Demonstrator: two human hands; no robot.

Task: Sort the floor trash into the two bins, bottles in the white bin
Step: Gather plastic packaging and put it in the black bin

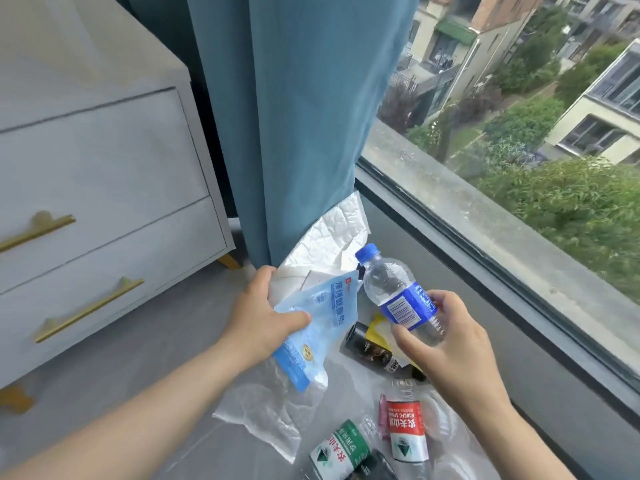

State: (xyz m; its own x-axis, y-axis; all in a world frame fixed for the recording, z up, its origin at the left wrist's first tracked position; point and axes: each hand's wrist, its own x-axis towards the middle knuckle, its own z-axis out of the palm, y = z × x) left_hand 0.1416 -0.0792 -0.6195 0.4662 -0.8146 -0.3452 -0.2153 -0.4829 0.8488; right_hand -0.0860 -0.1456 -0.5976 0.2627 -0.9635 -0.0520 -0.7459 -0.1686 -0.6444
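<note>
On the floor (156,375), "NONGFU SPRING" bottle (406,429).

The right grip (450,344) covers the base of the blue-capped bottle (391,289) and one end of the dark container (369,348). A yellow scrap (375,323) shows between them, too little of it to tell what it is. The pouch (318,317) and the left grip (258,317) hide the lower part of the paper (332,233). The bottom edge cuts off the green-label bottle (341,453). The pouch's small print is blurred.
</note>
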